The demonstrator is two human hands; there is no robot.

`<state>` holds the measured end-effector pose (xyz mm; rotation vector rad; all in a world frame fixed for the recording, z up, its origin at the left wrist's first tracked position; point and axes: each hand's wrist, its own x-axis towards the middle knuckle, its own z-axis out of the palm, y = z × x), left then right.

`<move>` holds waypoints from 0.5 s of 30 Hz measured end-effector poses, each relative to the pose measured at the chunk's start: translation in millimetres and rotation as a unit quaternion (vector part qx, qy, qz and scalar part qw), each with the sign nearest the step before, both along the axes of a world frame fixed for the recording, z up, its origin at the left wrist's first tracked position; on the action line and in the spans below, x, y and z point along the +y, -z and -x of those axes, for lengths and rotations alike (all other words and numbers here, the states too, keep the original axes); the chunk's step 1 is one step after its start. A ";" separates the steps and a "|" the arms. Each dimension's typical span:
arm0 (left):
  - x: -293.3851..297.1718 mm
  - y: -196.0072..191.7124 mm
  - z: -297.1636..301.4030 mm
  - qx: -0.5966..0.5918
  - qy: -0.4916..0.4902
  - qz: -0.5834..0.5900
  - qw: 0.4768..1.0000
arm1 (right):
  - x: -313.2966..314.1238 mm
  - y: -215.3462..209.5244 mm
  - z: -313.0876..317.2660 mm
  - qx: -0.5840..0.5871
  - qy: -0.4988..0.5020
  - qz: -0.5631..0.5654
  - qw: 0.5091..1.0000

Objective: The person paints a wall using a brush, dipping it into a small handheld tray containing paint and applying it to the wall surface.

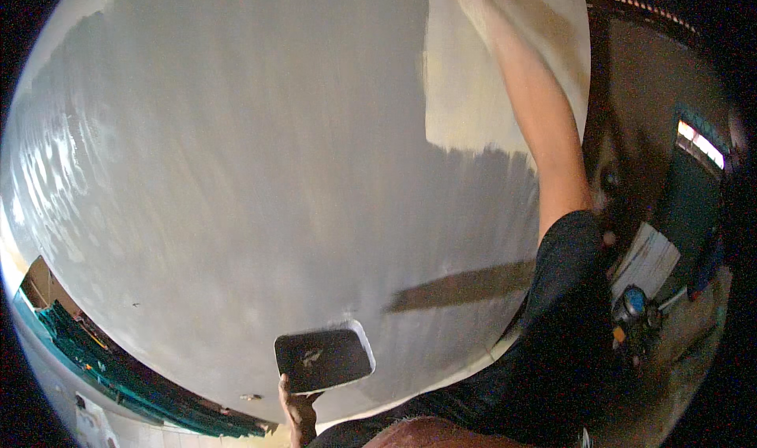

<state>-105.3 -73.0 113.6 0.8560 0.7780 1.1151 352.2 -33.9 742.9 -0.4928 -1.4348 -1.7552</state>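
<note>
Around the lower edge of a rounded rectangular paint container (pixel 323 361), my left hand (pixel 298 412) is closed, its thumb at the rim. The container has a pale rim and a dark inside with a small light smear. It is held close to a large wall-like surface (pixel 260 172), mostly coated in streaky grey. A paler cream patch (pixel 465 101) with ragged brushed edges shows at the upper right. My right arm (pixel 536 93) stretches up across that patch and leaves the picture at the top, so the right hand and anything in it are out of sight.
Wet-looking glare (pixel 55 160) shines on the surface's left side. Green sheeting or netting (pixel 102 369) lies beyond its lower left edge. To the right are a leaning pale board (pixel 646 259), a dark blue-and-black machine-like object (pixel 635 306) and a bright window opening (pixel 700 144).
</note>
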 end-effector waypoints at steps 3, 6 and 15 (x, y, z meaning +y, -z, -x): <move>-9.5 7.0 19.3 -0.013 -0.065 0.009 0.998 | 13.2 160.7 6.8 0.041 0.050 0.092 0.994; 1.6 12.8 10.8 -0.012 -0.016 0.012 1.000 | -27.4 299.3 9.1 0.010 -0.057 0.262 0.963; 2.5 5.2 20.0 0.004 0.002 0.000 1.000 | -25.9 347.5 -5.0 0.214 -0.020 0.519 0.827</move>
